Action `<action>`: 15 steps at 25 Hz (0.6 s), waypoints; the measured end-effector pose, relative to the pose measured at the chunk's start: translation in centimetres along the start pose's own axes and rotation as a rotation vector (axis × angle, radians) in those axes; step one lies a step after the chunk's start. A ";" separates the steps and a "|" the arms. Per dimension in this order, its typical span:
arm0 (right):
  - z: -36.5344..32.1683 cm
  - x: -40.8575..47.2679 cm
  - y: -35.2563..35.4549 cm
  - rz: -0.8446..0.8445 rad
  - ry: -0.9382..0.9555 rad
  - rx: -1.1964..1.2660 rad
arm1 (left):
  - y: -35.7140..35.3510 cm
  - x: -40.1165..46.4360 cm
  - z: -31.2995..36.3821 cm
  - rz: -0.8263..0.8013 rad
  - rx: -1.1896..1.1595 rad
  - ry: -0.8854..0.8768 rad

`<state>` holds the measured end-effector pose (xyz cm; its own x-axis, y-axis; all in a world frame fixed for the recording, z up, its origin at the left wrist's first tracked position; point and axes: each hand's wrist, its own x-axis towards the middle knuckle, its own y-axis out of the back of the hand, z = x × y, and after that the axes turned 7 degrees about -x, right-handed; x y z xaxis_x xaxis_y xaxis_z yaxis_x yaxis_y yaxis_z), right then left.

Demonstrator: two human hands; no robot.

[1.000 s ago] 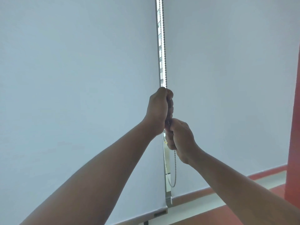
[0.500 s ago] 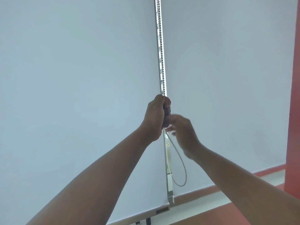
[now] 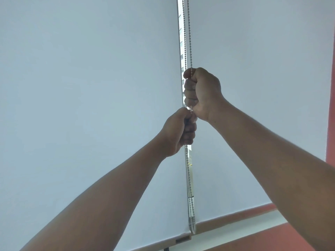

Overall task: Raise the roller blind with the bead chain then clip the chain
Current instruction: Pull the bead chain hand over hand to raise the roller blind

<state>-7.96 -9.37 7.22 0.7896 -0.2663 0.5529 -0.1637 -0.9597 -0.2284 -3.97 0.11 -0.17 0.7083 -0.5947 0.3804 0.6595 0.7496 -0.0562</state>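
pale beaded metal chain: thin, runs vertically along right edge of smooth white fabric roller blind | right hand fisted round it, above | left hand fisted round it, below, touching

A second white blind is hanging at 3 o'clock and covering the right half of the window. A white sill is running along under it at 5 o'clock. A red wall is showing at the right edge and going on below the sill.
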 end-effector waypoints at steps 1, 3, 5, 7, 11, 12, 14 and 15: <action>-0.1 0.0 0.0 0.001 0.001 0.015 | 0.3 0.0 0.6 0.012 0.077 0.005; -0.2 0.1 -0.1 -0.004 -0.001 0.026 | 0.8 0.6 2.4 0.087 0.181 -0.021; -0.1 0.2 0.0 -0.007 0.000 0.014 | 0.8 1.8 5.2 0.140 0.130 -0.147; 0.1 0.3 0.0 -0.006 0.012 -0.005 | -0.2 3.3 8.8 0.140 -0.004 -0.302; 0.3 0.3 0.2 -0.006 0.082 -0.039 | -3.3 4.7 13.5 0.142 -0.127 -0.377; 0.4 0.4 0.3 0.006 0.117 -0.084 | -3.7 4.8 13.6 0.153 -0.147 -0.368; 0.6 0.4 0.4 0.041 0.181 -0.189 | -4.3 4.8 13.4 0.202 -0.191 -0.362; 0.9 0.5 0.5 0.060 0.202 -0.234 | -4.5 4.7 13.1 0.228 -0.192 -0.356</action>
<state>-7.18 -9.87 6.68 0.6447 -0.3129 0.6975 -0.3565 -0.9302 -0.0878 -6.89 -2.25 14.00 0.7324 -0.2586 0.6299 0.5553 0.7622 -0.3327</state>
